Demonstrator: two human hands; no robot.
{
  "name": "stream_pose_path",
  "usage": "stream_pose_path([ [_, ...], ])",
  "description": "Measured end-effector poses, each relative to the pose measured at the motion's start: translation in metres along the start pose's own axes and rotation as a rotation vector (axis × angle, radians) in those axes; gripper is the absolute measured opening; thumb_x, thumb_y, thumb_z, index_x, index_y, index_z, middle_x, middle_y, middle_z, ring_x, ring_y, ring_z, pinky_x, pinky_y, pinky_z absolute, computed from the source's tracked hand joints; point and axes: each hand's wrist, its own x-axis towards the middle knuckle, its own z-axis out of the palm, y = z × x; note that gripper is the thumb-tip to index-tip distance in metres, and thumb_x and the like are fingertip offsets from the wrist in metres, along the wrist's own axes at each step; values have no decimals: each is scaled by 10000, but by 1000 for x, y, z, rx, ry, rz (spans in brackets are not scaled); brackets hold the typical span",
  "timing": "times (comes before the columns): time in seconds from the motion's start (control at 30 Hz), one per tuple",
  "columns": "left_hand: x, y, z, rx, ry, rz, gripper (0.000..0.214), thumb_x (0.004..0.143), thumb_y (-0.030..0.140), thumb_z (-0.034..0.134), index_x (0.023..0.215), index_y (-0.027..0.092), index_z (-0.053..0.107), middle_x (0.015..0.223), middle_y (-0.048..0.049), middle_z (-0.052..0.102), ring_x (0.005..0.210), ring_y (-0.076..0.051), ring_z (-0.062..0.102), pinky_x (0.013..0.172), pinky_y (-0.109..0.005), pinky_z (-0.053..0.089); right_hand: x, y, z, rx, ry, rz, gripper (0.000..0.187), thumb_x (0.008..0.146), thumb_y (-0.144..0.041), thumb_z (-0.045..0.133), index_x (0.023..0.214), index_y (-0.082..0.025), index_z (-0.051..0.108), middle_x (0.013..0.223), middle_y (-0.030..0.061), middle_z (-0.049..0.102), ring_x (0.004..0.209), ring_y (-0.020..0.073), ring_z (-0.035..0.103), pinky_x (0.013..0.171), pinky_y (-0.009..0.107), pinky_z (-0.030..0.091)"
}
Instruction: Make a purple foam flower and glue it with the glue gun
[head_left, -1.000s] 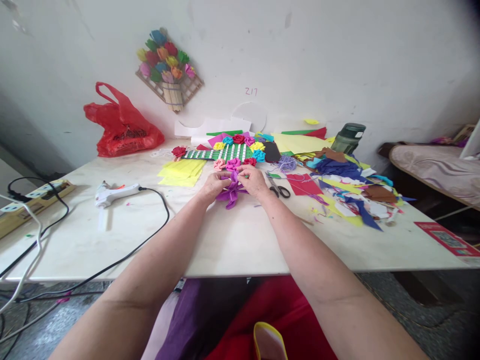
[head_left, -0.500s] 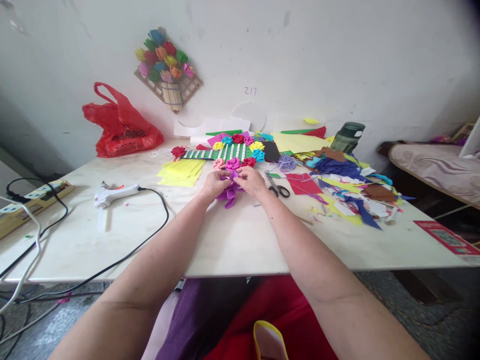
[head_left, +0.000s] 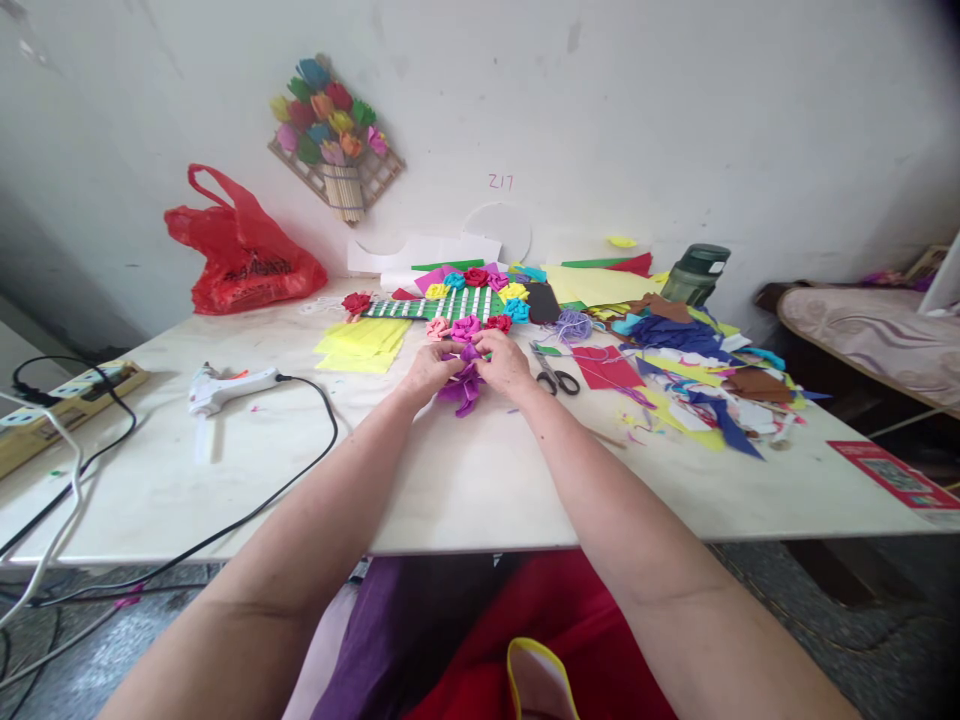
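The purple crepe-paper flower (head_left: 463, 392) is between the left hand (head_left: 432, 370) and the right hand (head_left: 501, 362), just over the table (head_left: 480, 470). Its long axis runs roughly from the fingertips toward the person, tipping slightly left, with the loose petals pointing at the near table edge. Each hand is nearly closed, fingers bent, thumb and fingertips pinching the purple paper; the exact grip of the farther fingers is hidden.

The tabletop is pale with faint marbling and meets a scuffed white wall (head_left: 637, 120) beyond the hands. Just past the fingertips lies a green panel with white strips (head_left: 472, 302), edged with paper roses. Left of the left hand are yellow sheets (head_left: 364, 345) and, farther out, a white glue gun (head_left: 232, 388) with its black cord curving toward the person. Just right of the right hand are black-handled scissors (head_left: 559, 382), then a red sheet (head_left: 600, 368) and a heap of paper scraps (head_left: 712, 365).

The straight near edge crosses beneath both forearms. Pale tabletop stretches from the flower to that edge; the scissors and panel leave less space to the right and ahead.
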Motion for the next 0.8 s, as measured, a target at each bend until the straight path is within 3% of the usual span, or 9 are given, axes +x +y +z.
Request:
stream_pose_path([
  [0.17, -4, 5, -1, -138, -41, -76, 362, 555, 205, 586, 906, 129, 630, 582, 18, 582, 495, -104, 528, 478, -212, 403, 1, 5, 2, 58, 9, -32, 105, 616, -92, 560, 620, -196, 577, 1072, 51, 618, 1012, 212, 569, 916, 375, 441],
  [0.53, -2, 0, -1, -84, -50, -34, 452, 509, 88, 544, 953, 84, 626, 441, 60, 498, 365, -52, 361, 411, -192, 259, 3, 12, 3, 88, -120, -98, 117, 606, -113, 592, 667, -198, 646, 1081, 38, 612, 1005, 205, 579, 908, 363, 450],
  [0.67, -1, 0, -1, -75, -17, -35, 423, 522, 111, 572, 942, 91, 620, 456, 51, 506, 383, -58, 380, 431, -197, 284, 2, 10, 1, 70, -148, -119, 88, 619, -128, 627, 660, -196, 666, 1090, 41, 624, 997, 205, 592, 896, 348, 455],
  [0.8, 1, -2, -2, -79, 24, -77, 353, 558, 206, 625, 899, 115, 633, 490, 36, 522, 421, -77, 432, 445, -204, 318, 2, 10, 0, 50, -95, -139, 115, 638, -92, 601, 608, -193, 649, 1090, 42, 634, 1010, 202, 590, 892, 345, 452],
])
